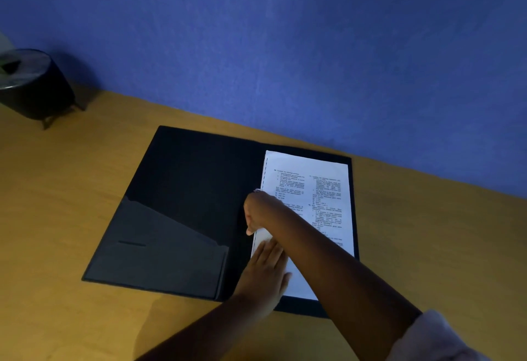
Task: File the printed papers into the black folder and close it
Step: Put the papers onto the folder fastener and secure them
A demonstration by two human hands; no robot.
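The black folder (185, 189) lies open and flat on the wooden table, with a slanted pocket on its left half. The printed papers (316, 189) rest on the folder's right half, text facing up. My left hand (266, 272) lies flat with fingers spread on the lower left part of the papers. My right hand (258, 212) reaches across from the right, fingers curled at the papers' left edge near the folder's spine. Whether it grips the edge or something at the spine is hidden by the hand itself.
A dark round container on small legs (31, 86) stands at the far left of the table (71, 189). A blue wall (285, 47) runs directly behind the folder's far edge.
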